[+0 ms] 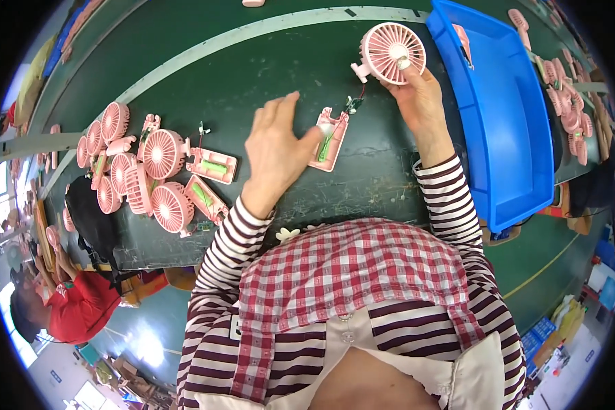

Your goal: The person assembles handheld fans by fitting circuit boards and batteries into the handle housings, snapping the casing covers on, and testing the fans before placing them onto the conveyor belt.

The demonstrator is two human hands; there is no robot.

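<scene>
My right hand grips the rim of a pink handheld fan's round head, its thumb over the front near the hub. From the neck of this fan a thin wire leads to a small green circuit board. Below the board lies an opened pink handle shell with a green, battery-like strip inside. My left hand is slightly blurred, fingers stretched out and thumb apart. The thumb tip is at the left edge of the handle shell; whether it touches cannot be told.
Several pink fans with opened handles are heaped on the dark green table to the left, beside a black bag. A blue bin with a pink piece stands at right; more pink fans lie beyond. A person in red sits at far left.
</scene>
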